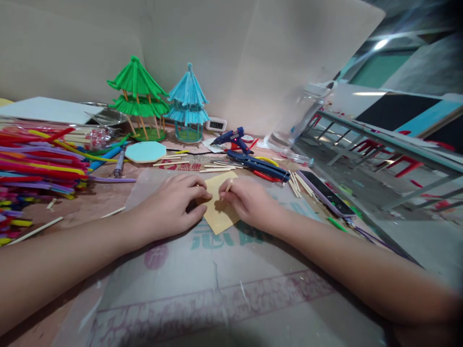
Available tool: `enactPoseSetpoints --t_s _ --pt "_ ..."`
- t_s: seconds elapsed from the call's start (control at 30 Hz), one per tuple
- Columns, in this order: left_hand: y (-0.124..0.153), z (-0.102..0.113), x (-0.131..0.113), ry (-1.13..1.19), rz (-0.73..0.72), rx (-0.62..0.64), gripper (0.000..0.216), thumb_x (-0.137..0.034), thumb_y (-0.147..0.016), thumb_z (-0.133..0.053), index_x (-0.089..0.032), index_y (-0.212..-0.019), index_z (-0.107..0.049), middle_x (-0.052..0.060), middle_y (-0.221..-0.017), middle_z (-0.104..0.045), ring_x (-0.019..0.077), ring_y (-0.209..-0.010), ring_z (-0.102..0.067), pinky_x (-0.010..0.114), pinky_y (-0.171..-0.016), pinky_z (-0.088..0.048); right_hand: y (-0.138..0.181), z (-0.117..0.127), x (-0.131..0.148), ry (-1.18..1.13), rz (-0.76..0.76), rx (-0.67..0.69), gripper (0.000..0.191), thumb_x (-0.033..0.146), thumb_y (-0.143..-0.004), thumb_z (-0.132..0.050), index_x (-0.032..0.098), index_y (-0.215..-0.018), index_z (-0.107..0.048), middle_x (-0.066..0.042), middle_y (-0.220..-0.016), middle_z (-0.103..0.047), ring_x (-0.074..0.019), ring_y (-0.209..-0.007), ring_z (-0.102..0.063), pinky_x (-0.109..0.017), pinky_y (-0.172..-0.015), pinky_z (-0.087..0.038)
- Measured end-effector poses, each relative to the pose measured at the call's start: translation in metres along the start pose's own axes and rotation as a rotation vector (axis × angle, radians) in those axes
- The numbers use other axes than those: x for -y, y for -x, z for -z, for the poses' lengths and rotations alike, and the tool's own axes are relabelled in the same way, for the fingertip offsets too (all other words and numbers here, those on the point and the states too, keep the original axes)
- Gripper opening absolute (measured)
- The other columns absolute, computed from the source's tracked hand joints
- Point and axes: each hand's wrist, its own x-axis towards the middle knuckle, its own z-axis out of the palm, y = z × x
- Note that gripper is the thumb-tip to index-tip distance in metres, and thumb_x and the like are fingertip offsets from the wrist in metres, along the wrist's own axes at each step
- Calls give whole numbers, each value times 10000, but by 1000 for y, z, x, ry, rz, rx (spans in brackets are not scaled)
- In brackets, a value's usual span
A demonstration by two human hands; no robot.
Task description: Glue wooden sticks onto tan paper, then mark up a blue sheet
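Observation:
A square of yellow paper [221, 222] lies on the printed plastic sheet [173, 270] between my hands. My left hand [179, 200] rests at the paper's left edge, its thumb and fingers bent but apart, with nothing visible between them. Over the paper's right side, my right hand [246, 197] is closed in a pinch on a short wooden stick [229, 185], whose tip shows above the fingers. Most of that stick is hidden by the fingers. Beyond the paper lie loose wooden sticks [219, 166].
A green model pavilion [135, 77] and a blue one [189, 91] stand at the back. Pipe cleaners [43, 164] are heaped left, near a pale octagonal board [145, 151]. A blue glue gun [231, 137], blue-handled cutters [256, 164], a phone [325, 193] and a clear pitcher [296, 115] sit right.

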Motion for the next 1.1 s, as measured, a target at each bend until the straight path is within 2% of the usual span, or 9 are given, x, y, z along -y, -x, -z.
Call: enactPoseSetpoints --t_s 0.13,0.27,0.4,0.53,0.67,0.77,0.9,1.03,1.1 --pt "0 -1 0 10 -16 0 225 -315 -937 -531 -210 -1008 -717 86 -1144 -640 282 -1110 -586 473 -968 -469 1 1 -2 -126 55 68 165 215 -1008 -451 194 -896 -571 -47 -837 -693 -166 -736 -624 -264 -698 -449" --pt "0 0 -1 -1 1 -10 238 -321 -932 -539 -212 -1039 -722 80 -1136 -645 284 -1108 -591 475 -969 -469 0 0 -2 -32 34 -9 150 147 -966 -457 189 -880 -573 -57 -830 -691 -182 -758 -623 -274 -705 -447" --pt "0 0 -2 -1 -10 0 233 -307 -932 -530 -210 -1011 -727 79 -1131 -645 284 -1114 -591 471 -971 -470 0 0 -3 -75 103 58 157 164 -983 -448 189 -893 -574 -53 -835 -694 -169 -747 -625 -263 -707 -457" --pt "0 0 -2 -12 10 -5 255 -309 -927 -536 -204 -1055 -730 88 -1140 -650 282 -1114 -596 473 -969 -477 -1 0 -7 -21 42 -22 143 122 -949 -460 188 -876 -564 -57 -823 -689 -177 -742 -623 -267 -691 -444" --pt "0 -1 -1 -5 -9 -8 247 -313 -931 -529 -208 -1034 -728 85 -1138 -650 281 -1114 -594 482 -977 -472 -1 0 -7 -90 90 44 165 173 -985 -447 188 -876 -570 -57 -845 -698 -169 -755 -627 -264 -712 -458" --pt "0 -1 -1 -10 1 -12 256 -310 -925 -533 -201 -1053 -726 87 -1131 -649 282 -1110 -595 482 -971 -476 0 0 -4 -46 14 -15 141 157 -964 -462 186 -877 -570 -54 -808 -686 -177 -733 -617 -269 -688 -443" --pt "0 -1 0 -3 -15 -3 241 -314 -933 -525 -207 -1021 -722 80 -1130 -646 276 -1104 -593 478 -964 -473 -1 0 -5 -103 83 85 161 186 -988 -453 190 -889 -579 -64 -883 -709 -173 -778 -634 -272 -729 -455" --pt "0 -1 -1 -20 -1 -8 264 -315 -924 -526 -196 -1051 -724 87 -1128 -649 283 -1109 -593 487 -971 -476 -6 -2 -19 -32 -64 -59 120 137 -936 -498 189 -867 -581 -47 -824 -688 -172 -744 -604 -275 -687 -415" --pt "0 -1 -1 -22 2 -5 263 -310 -921 -525 -193 -1051 -720 89 -1132 -651 284 -1113 -595 487 -977 -476 -7 -2 -23 -163 -146 -141 111 193 -951 -521 192 -856 -578 -26 -768 -668 -160 -706 -593 -271 -666 -415"
